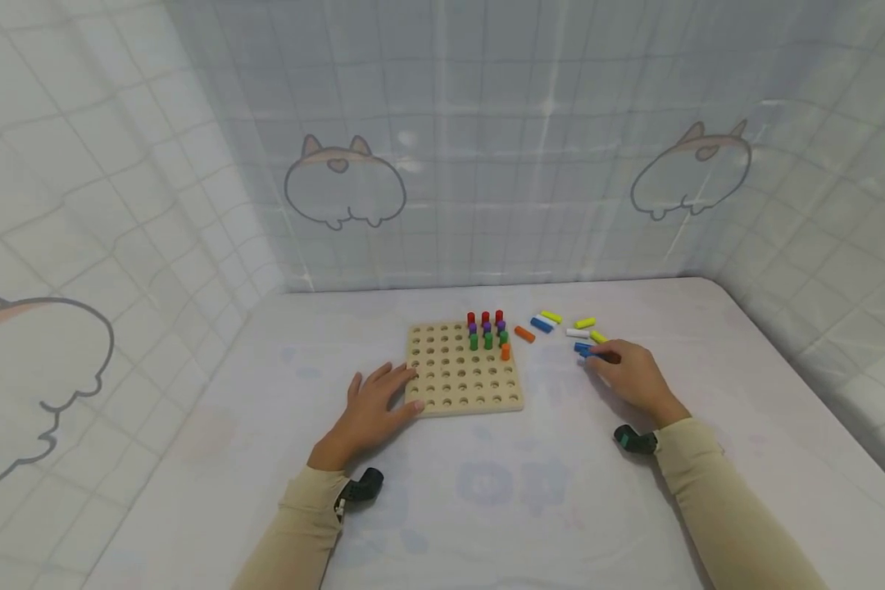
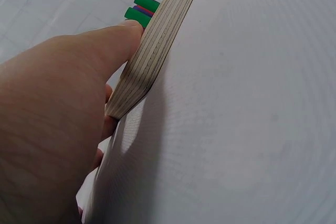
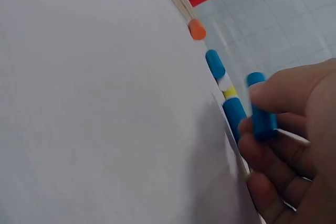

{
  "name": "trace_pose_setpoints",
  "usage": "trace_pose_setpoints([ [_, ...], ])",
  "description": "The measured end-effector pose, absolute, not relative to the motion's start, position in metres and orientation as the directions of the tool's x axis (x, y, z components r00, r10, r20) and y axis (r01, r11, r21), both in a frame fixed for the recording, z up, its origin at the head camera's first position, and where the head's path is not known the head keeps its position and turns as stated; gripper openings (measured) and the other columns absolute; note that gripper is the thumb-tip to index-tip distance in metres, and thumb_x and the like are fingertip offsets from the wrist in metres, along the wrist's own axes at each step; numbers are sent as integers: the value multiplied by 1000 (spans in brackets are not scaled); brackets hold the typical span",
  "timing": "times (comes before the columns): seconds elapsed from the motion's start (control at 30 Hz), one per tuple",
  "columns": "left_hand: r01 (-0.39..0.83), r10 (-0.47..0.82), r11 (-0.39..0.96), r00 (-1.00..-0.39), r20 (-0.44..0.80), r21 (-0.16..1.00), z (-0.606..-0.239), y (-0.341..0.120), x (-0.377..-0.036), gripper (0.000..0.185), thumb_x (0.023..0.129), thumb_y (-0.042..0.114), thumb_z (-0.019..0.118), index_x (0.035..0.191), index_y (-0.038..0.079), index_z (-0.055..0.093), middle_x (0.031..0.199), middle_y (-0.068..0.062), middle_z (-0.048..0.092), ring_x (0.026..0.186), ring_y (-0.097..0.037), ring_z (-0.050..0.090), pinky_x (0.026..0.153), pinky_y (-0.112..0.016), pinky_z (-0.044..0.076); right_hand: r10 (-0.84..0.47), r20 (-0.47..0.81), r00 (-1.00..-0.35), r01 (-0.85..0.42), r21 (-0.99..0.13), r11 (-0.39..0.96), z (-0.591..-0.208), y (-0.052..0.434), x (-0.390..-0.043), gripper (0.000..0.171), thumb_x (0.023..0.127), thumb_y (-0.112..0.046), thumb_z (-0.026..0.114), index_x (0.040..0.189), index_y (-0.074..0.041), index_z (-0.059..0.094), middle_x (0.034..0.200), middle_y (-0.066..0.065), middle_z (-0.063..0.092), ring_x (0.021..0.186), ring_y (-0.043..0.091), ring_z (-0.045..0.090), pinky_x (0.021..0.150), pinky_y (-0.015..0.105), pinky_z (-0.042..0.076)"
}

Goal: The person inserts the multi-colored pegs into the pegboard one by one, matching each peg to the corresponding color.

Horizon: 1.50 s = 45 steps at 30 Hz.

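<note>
Between the thumb and fingers of my right hand [image 1: 630,375] is a blue peg [image 3: 262,111], pinched just above the table. A second blue peg [image 3: 234,116] lies close to those fingers. My left hand [image 1: 372,414] rests at the left front of a wooden pegboard [image 1: 460,388], its fingers on the left edge and thumb by the front corner. Red pegs [image 1: 485,317], purple pegs [image 1: 487,328] and green pegs [image 1: 488,342] stand in rows at the board's back right. One orange peg [image 1: 505,353] stands in front of the green row.
Loose pegs lie right of the board: an orange peg [image 1: 524,334], a blue peg [image 1: 542,325], a white peg [image 1: 578,333] and yellow pegs [image 1: 585,323]. A pale cloth covers the table [image 1: 487,500]. Tiled-pattern curtains [image 1: 516,205] stand behind and at both sides.
</note>
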<state>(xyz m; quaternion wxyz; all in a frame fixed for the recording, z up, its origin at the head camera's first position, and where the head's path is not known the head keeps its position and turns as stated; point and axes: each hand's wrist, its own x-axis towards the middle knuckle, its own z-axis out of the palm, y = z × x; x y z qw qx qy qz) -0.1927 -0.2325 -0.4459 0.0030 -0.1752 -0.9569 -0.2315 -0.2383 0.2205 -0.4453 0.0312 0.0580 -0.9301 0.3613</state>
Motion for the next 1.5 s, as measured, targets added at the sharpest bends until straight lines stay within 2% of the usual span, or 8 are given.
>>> trace_pose_setpoints([
  [0.3,337,336,834,-938,82,437,-448,-231,-194,69,95,56,58,152,19,46,159,-4,38,149,-32,23,114,-67,-1,-50,91,-995,-102,-760,641,-444,212,-236,36,101,-30,63,124,-3,67,127,19,64,119,37,58,98,54,47],
  [0.53,347,335,823,-936,109,449,-446,-233,-194,66,96,55,59,150,18,48,158,-4,40,148,-33,26,114,-69,0,-48,38,-998,-58,-840,540,-440,200,-239,37,98,-32,68,122,-4,66,119,14,69,102,25,67,88,38,52],
  [0.67,336,324,826,-940,107,452,-445,-235,-194,67,96,56,58,150,19,48,158,-4,40,148,-33,26,114,-69,0,-76,49,-996,-81,-858,507,-437,191,-242,34,96,-26,70,120,-3,65,113,14,71,92,22,69,79,29,54],
  [0.77,332,323,825,-941,101,457,-446,-234,-194,67,96,56,58,151,19,47,158,-4,39,149,-32,25,114,-68,-1,-79,43,-996,-77,-860,505,-435,185,-243,32,97,-24,68,122,-4,64,113,12,71,91,21,69,78,29,54],
  [1.07,333,330,823,-940,91,460,-443,-231,-193,67,95,54,60,151,19,47,158,-4,40,148,-32,25,114,-67,-1,-101,-19,-995,-36,-858,512,-436,181,-247,41,100,-30,64,136,-13,63,126,8,68,99,21,69,87,38,54],
  [1.3,334,321,831,-941,107,444,-440,-230,-193,69,95,56,58,151,18,47,158,-4,40,148,-32,25,114,-67,0,-100,-16,-995,-38,-856,515,-431,169,-253,34,99,-30,65,127,-12,67,118,6,70,96,22,65,82,34,52],
  [1.5,336,329,834,-940,94,438,-438,-231,-189,67,95,53,60,151,18,47,156,-4,42,148,-32,26,114,-68,0,-156,-21,-988,-53,-889,455,-439,151,-252,26,101,-21,63,122,-6,59,120,7,70,93,23,65,78,28,54],
])
